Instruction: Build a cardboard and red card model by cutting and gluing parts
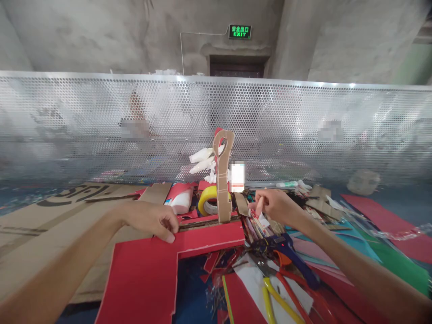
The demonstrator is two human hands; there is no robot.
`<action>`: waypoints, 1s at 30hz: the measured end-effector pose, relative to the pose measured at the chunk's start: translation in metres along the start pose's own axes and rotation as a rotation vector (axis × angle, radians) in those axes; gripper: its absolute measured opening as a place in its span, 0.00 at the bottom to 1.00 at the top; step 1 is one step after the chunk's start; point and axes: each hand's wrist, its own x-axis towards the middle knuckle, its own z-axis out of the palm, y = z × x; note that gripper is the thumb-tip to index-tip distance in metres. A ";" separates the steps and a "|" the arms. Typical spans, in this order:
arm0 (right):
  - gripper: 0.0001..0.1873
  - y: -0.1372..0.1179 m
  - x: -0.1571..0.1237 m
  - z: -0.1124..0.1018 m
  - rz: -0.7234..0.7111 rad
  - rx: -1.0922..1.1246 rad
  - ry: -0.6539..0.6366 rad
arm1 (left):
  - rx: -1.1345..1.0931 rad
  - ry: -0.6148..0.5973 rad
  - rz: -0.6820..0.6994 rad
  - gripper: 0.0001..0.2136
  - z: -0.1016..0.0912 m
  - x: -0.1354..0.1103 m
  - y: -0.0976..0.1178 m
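Note:
My left hand (153, 220) is closed on the upper edge of a red cardboard piece (145, 274), thumb on its red face. The piece has a wide lower part and an arm reaching right. A brown cardboard strip (223, 189) with a loop at its top stands upright at that arm. Further right, my right hand (270, 204) is closed in a pinch above a pile of scraps and thin sticks (258, 225). What its fingers hold, if anything, I cannot make out. A blue glue gun (297, 258) lies just below that hand.
A yellow tape roll (207, 201) stands behind the red piece. Pliers with yellow handles (278, 301) lie at the front. A large brown cardboard sheet (43, 229) covers the left side, coloured sheets (381, 252) the right. A perforated metal screen (101, 130) closes off the back.

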 end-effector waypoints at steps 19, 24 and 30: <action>0.10 -0.031 -0.005 -0.062 -0.149 -0.147 -0.073 | -0.187 -0.149 0.051 0.17 -0.002 0.004 -0.003; 0.08 -0.016 -0.005 -0.070 -0.087 -0.156 -0.050 | -0.155 -0.135 0.068 0.16 -0.002 0.003 0.002; 0.09 -0.008 -0.008 -0.060 0.009 0.071 -0.017 | -0.097 -0.080 0.115 0.16 -0.001 0.002 -0.001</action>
